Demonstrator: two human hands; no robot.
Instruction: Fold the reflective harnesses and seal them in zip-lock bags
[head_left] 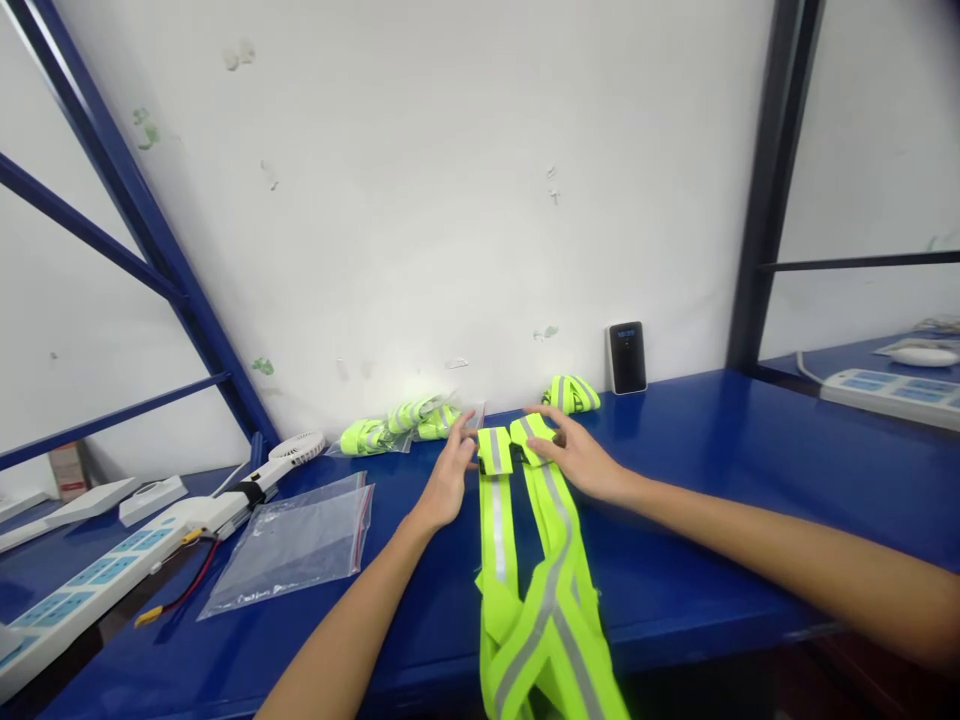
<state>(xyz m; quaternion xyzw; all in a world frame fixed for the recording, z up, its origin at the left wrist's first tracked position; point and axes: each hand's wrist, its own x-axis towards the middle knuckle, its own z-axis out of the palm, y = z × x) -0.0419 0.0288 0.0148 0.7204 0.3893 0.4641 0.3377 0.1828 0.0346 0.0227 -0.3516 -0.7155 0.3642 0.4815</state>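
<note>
Your right grip (577,460) is open, fingers spread on the upper end of the neon reflective safety vest (544,620). Its long axis runs from mid-desk (712,450) to the frame's bottom edge. Your open left grip (448,482) sits just beside its other strap.

Reflective vest (551,600) cut off at bottom edge.

Light: bright, even, from above; only faint shade beneath my fingers (544,425). Glare: pale sheen across the blue bench top (697,440) at 2 o'clock. Distortion: wide-angle bowing, strongest at the edges, leaning the blue steel frame (142,260) at 10 o'clock. Focus: slightly soft throughout; corners dimmer.
</note>
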